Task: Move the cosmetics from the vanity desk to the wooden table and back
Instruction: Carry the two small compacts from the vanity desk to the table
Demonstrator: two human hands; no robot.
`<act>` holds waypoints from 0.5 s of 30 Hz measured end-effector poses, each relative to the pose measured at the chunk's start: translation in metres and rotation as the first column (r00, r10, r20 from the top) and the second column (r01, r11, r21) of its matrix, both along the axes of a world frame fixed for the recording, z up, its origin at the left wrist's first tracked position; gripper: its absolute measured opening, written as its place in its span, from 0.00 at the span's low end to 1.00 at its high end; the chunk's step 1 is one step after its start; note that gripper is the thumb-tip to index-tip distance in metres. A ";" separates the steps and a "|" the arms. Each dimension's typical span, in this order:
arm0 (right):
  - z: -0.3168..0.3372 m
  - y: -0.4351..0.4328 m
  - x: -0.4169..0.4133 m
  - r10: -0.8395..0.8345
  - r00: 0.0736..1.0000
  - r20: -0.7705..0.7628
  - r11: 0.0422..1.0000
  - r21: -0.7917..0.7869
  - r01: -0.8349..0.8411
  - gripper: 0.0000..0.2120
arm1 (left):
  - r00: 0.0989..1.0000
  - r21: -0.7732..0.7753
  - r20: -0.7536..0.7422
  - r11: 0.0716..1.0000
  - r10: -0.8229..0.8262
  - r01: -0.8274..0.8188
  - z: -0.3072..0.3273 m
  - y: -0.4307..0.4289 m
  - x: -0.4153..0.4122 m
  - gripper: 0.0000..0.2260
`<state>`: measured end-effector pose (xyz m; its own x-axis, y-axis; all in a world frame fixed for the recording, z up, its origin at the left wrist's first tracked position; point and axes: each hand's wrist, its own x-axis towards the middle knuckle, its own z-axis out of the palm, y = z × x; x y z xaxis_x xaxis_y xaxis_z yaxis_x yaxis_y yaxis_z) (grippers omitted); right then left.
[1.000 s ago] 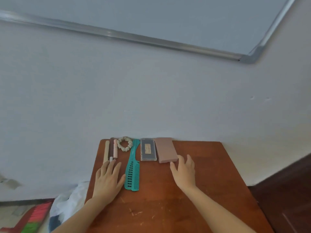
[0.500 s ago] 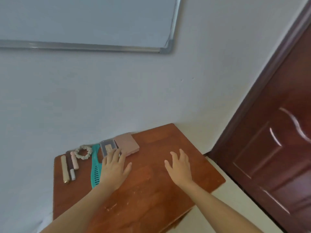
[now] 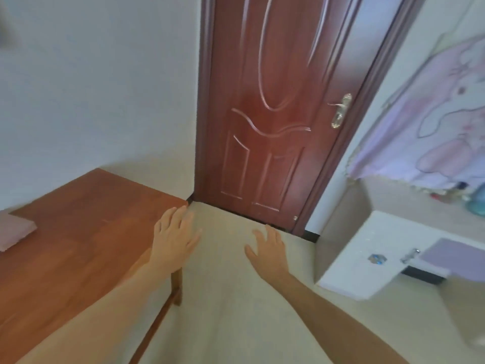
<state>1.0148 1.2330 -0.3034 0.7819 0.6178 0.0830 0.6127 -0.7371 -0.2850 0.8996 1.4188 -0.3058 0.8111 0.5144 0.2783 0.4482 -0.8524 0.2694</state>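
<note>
Fingers (image 3: 181,219) of the left hand (image 3: 174,240) and the right hand (image 3: 267,252) are hanging spread, gripping nothing. At nine o'clock the pink case (image 3: 14,228) is lying on the wooden desk (image 3: 78,232); it is probably light, stiff and smooth, best pinched across its long edges.

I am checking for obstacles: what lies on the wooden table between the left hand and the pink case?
Nothing. In the head view, only bare top of the wooden table stretches between the left hand and the pink case.
</note>
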 end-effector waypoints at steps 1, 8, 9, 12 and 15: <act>0.001 -0.032 0.001 -0.049 0.999 0.018 0.999 0.001 0.049 0.23 | 0.998 0.003 0.010 0.998 -0.056 0.056 0.003 -0.022 0.012 0.25; 0.029 -0.210 -0.007 -0.401 0.909 0.113 0.915 0.099 0.392 0.21 | 0.913 0.019 0.111 0.919 -0.394 0.394 0.038 -0.170 0.073 0.23; 0.033 -0.229 -0.006 -0.442 0.889 0.118 0.895 0.117 0.430 0.20 | 0.896 0.017 0.130 0.904 -0.425 0.426 0.044 -0.187 0.081 0.23; 0.053 -0.278 -0.009 -0.562 0.817 0.129 0.823 0.190 0.535 0.21 | 0.837 -0.018 0.193 0.851 -0.512 0.525 0.060 -0.232 0.102 0.27; 0.075 -0.316 -0.008 -0.629 0.745 0.220 0.775 0.254 0.579 0.19 | 0.770 0.031 0.243 0.798 -0.590 0.602 0.076 -0.268 0.125 0.29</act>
<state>1.0069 0.9166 -0.2279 0.9131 -0.0185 0.4072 0.1238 -0.9392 -0.3203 1.0242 1.1512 -0.2301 0.8750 -0.0335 0.4829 -0.2249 -0.9116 0.3442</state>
